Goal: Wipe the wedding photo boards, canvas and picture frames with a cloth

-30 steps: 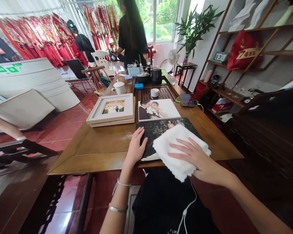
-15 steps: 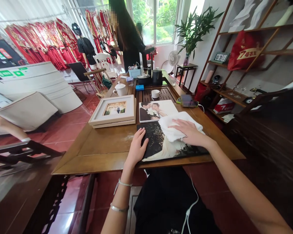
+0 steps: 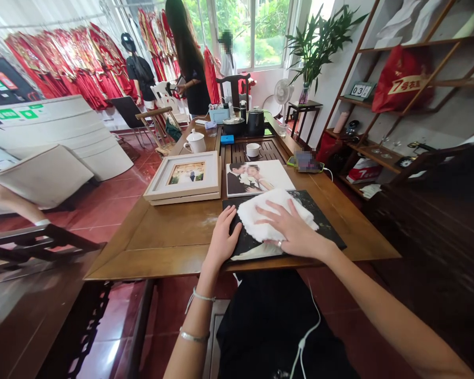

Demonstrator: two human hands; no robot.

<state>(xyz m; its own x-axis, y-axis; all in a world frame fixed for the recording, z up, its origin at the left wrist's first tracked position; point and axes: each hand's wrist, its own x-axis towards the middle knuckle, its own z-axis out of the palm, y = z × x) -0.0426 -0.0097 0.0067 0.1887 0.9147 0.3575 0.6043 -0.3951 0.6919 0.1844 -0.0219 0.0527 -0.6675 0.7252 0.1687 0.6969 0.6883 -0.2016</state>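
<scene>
A dark photo panel [image 3: 248, 239] with a white gown printed on it lies flat near the table's front edge. My left hand [image 3: 223, 237] rests on its left edge, fingers stretched out, holding nothing. A folded white cloth [image 3: 256, 213] covers the panel's middle. Spread over the cloth, my right hand [image 3: 290, 226] presses it against the panel with open fingers; a ring shows on that hand. Just behind lies a pale photo panel [image 3: 276, 176] of a couple. To the left, a light-framed photo [image 3: 154, 190] sits on top of another frame.
Farther back on the wooden table [image 3: 150, 239] stand a lidded white mug [image 3: 196, 142], a small white cup [image 3: 253, 150], a blue box [image 3: 227, 139] and a dark pot [image 3: 256, 122]. A phone [image 3: 308, 162] with a cable lies at right. People stand beyond the table.
My right hand and the white cloth have slid left and toward me across the dark panel, uncovering its right part. My left hand stays in place. A person at the back has shifted left.
</scene>
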